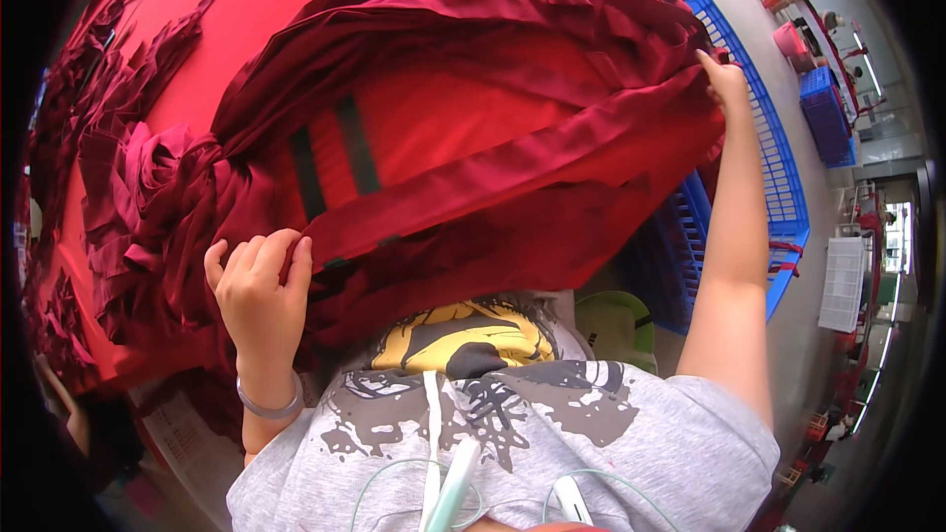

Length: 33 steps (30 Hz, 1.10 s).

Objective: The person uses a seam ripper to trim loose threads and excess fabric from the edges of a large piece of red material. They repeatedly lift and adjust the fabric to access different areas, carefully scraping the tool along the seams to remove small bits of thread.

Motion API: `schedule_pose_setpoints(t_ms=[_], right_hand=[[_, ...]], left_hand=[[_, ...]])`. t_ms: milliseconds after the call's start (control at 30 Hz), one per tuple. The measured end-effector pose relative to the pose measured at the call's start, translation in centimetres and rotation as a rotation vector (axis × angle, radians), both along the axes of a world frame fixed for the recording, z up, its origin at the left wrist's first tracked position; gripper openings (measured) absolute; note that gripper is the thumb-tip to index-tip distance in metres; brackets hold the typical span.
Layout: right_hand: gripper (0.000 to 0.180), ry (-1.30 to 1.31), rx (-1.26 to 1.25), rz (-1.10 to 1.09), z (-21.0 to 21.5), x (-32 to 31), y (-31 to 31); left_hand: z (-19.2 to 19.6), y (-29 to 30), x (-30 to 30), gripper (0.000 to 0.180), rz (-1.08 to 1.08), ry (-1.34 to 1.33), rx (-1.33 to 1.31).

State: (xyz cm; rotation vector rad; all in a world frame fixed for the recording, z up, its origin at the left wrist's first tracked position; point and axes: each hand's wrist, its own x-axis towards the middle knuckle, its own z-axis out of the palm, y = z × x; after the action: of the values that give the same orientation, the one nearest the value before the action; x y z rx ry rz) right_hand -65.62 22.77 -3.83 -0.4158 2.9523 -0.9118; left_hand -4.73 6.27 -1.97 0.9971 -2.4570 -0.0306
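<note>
Head view: wearer's two bare hands set well apart, a long dark-red satin strip (493, 166) drawn between them. Strip runs slantwise, low at the left end and higher at the right, nearly flat along its length, over the near side of a red-covered counter (246, 15).

Left hand (261, 281): thumb and fingers closed on the strip's lower end, back of hand upward. Grey band (271, 404) round that wrist. Right hand (727, 84): arm reaching far forward, thumb and fingers pinched on the strip's upper end, at the edge of the heaped cloth; some fingertips hidden there.

Beyond the strip, a thick swathe of like strips (434, 10) arches across the counter, from the left side over to the right hand. Left of the left hand, a crumpled, knotted-looking bundle (158, 187), same colour. Two dark bars (357, 146) show on the red surface between swathe and strip.

Right side: blue plastic basket (793, 207) just beside the counter, close to the right forearm. Farther off, another blue crate (823, 108) and a white crate (843, 281). Far left, low: another person's forearm (61, 394), partly in shadow.
</note>
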Motion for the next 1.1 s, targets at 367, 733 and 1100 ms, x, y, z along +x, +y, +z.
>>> schedule_pose_setpoints(t_ms=[367,733,1100], right_hand=[[0.030,0.136,-0.744,-0.162,-4.2,-11.2,8.9],[0.038,0.092,-0.535,0.056,-0.1,3.1,4.6],[0.044,0.111,-0.140,1.241,2.5,40.3,-5.0]], left_hand=[[1.4,-0.3,0.1,0.012,-0.029,-0.112,0.131],[-0.6,1.5,-1.8,0.021,-0.087,-0.088,-0.103],[-2.8,3.1,-0.4,0.050,-0.122,-0.248,0.082]])
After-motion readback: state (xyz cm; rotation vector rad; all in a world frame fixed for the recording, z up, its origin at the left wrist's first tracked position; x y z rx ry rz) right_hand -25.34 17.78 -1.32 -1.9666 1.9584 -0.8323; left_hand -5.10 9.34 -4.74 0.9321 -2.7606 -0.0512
